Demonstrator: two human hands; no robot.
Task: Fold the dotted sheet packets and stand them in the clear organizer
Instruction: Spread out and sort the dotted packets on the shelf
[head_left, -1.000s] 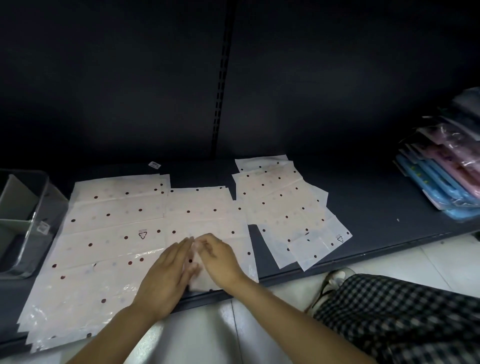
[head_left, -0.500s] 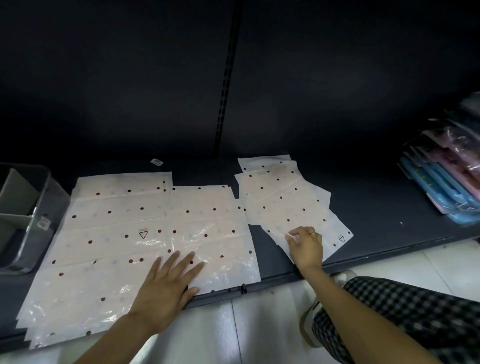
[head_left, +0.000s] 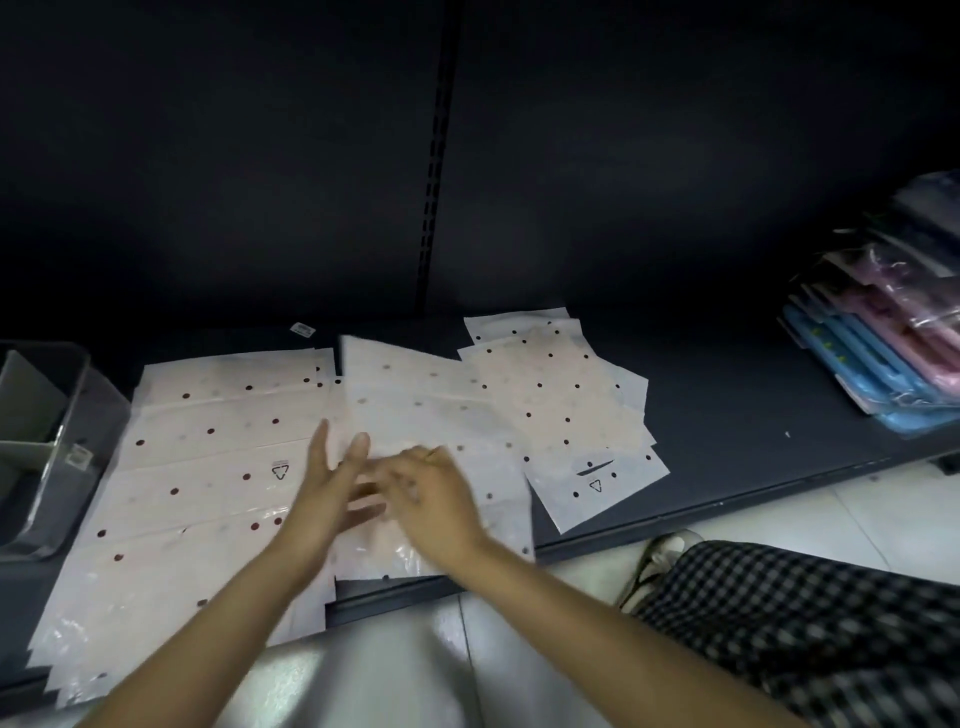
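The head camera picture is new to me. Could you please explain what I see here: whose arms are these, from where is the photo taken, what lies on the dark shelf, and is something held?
No machine is here. A person wears a camera on the head, so it looks forward and down at their own two bare arms. The left hand has straight, spread fingers. The right hand is blurred by motion, so I cannot tell whether it grips anything. Both are over a dotted sheet packet, which lies across the other dotted packets spread flat on the dark shelf. A smaller pile lies to the right. The clear organizer stands at the far left. Pink and blue packages are stacked at the far right.
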